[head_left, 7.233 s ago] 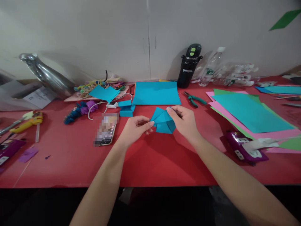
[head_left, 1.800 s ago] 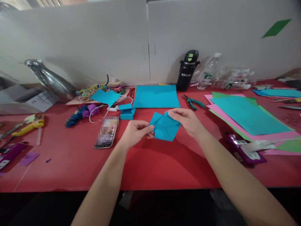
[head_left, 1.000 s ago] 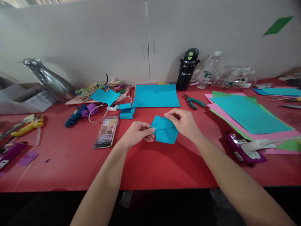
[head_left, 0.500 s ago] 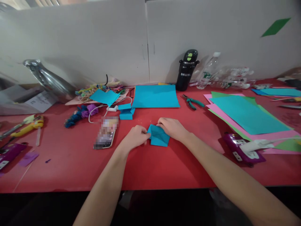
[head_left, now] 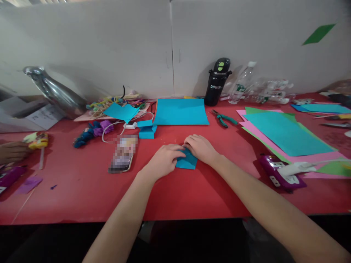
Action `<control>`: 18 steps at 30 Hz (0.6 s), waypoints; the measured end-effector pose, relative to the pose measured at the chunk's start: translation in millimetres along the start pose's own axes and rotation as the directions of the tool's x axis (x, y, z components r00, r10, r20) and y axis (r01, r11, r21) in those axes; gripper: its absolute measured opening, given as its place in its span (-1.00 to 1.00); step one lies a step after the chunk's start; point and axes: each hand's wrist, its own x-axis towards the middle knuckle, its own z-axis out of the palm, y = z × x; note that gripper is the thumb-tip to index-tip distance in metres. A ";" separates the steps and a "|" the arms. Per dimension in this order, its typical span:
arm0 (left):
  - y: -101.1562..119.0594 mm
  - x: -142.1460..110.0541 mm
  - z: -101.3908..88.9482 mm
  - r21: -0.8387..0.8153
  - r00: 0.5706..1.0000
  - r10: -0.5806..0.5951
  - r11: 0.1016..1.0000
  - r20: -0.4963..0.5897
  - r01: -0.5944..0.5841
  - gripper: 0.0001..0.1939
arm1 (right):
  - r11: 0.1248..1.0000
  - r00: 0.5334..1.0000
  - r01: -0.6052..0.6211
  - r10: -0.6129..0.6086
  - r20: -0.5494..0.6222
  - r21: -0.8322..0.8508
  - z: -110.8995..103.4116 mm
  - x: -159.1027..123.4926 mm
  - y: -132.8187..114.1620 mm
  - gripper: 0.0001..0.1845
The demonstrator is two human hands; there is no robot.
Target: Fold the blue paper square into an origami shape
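Observation:
A small folded piece of blue paper lies on the red table, creased, with its upper part covered by my fingers. My left hand reaches over its left side, thumb and fingers closed about the fold there. At the upper right edge, the curled fingers of my right hand grip the same paper. Just beyond, to the left, stands another folded blue paper piece with bent flaps. A phone with a blurred screen rests left of my left hand.
Blue sheets, green-handled pliers and a black bottle are behind my hands. Coloured paper and a purple power strip lie right. At far left, another person's hand is at a yellow glue gun.
My left hand has moved right and over the paper, hiding more of it. My right hand stays at its upper right edge. Another person's hand has appeared at the far left.

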 end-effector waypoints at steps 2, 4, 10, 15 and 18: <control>0.4 -0.1 4.0 -0.041 0.998 0.008 0.999 0.065 -0.005 -0.48 | 1.000 1.000 -0.008 0.008 -0.008 0.022 1.2 0.3 0.3 -0.77; 1.6 -1.2 5.2 -0.067 0.994 -0.056 0.996 0.099 0.062 -0.47 | 0.999 1.000 -0.017 0.017 -0.016 0.052 2.1 0.8 0.1 -0.78; 7.3 -5.4 0.9 -0.121 0.982 -0.159 0.978 0.099 0.171 -0.43 | 0.992 0.999 -0.042 0.044 -0.013 0.117 2.0 2.7 -0.9 -0.77; 10.3 -2.9 10.0 -0.035 0.984 -0.121 0.991 0.129 0.127 -0.41 | 0.994 0.999 -0.020 0.024 -0.039 0.105 -0.4 7.4 2.3 -0.77; 12.8 0.1 18.7 0.050 0.982 -0.142 0.989 0.125 0.136 -0.42 | 0.993 0.997 -0.030 0.038 -0.073 0.110 -1.4 10.3 5.1 -0.75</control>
